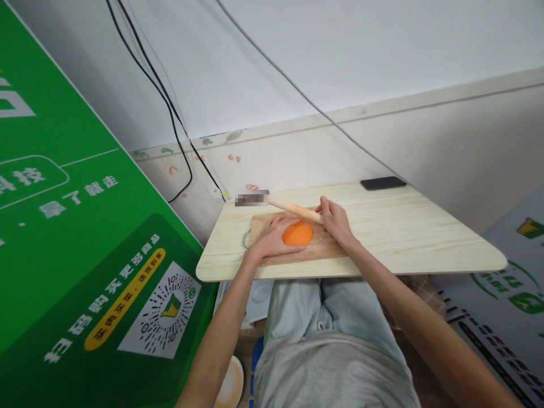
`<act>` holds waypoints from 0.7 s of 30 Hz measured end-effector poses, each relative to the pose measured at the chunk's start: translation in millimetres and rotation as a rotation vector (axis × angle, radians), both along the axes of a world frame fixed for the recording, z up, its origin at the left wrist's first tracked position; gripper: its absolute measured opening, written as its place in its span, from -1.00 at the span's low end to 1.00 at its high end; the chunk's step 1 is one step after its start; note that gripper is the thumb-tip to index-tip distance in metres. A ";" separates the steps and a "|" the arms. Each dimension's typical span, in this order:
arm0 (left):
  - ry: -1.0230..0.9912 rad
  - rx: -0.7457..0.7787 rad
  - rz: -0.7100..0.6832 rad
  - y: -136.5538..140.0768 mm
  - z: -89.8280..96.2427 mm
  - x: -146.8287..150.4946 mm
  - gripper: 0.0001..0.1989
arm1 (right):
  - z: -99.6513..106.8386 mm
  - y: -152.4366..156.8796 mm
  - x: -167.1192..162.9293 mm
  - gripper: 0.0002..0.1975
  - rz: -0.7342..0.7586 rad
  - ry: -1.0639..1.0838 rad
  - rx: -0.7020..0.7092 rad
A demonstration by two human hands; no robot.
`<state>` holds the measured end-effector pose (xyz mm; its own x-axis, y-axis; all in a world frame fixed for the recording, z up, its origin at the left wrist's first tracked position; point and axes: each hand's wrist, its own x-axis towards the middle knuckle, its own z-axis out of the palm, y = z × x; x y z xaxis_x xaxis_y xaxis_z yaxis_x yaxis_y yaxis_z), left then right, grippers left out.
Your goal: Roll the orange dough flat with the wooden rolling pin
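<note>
A smooth, rounded lump of orange dough (298, 233) lies on a wooden cutting board (280, 257). My left hand (274, 236) is curved around it from the left, fingers over the far side and thumb along the near side. My right hand (335, 220) is closed on the right end of a wooden rolling pin (297, 211), which slants to the left just beyond the dough. Orange colour stains the pin's middle. Its far left end reaches a pixelated patch whose content I cannot make out.
The board rests on a pale wooden table (425, 238) against the wall. A black phone (383, 183) lies at the back right. Cables (170, 105) hang along the wall. A green printed panel (85, 226) stands at the left, and a round bowl (232, 382) is below.
</note>
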<state>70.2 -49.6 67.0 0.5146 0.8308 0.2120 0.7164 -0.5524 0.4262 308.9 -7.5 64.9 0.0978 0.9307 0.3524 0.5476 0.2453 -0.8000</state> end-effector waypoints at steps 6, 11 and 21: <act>0.141 -0.001 -0.018 8.6 4.5 3.6 -0.08 | 1.5 -3.0 0.5 -0.21 0.008 -0.008 -0.002; 0.132 0.078 0.081 4.8 2.6 12.6 -0.13 | 0.7 -1.6 0.1 -0.20 -0.003 -0.008 0.000; 0.097 0.097 -0.100 3.5 1.8 18.0 -0.36 | 1.0 -1.5 0.2 -0.21 0.003 -0.016 -0.008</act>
<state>88.2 -46.1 68.8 0.6157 0.7525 0.2339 0.6907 -0.6582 0.2995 309.1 -9.0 65.9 0.0892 0.9340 0.3460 0.5594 0.2405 -0.7933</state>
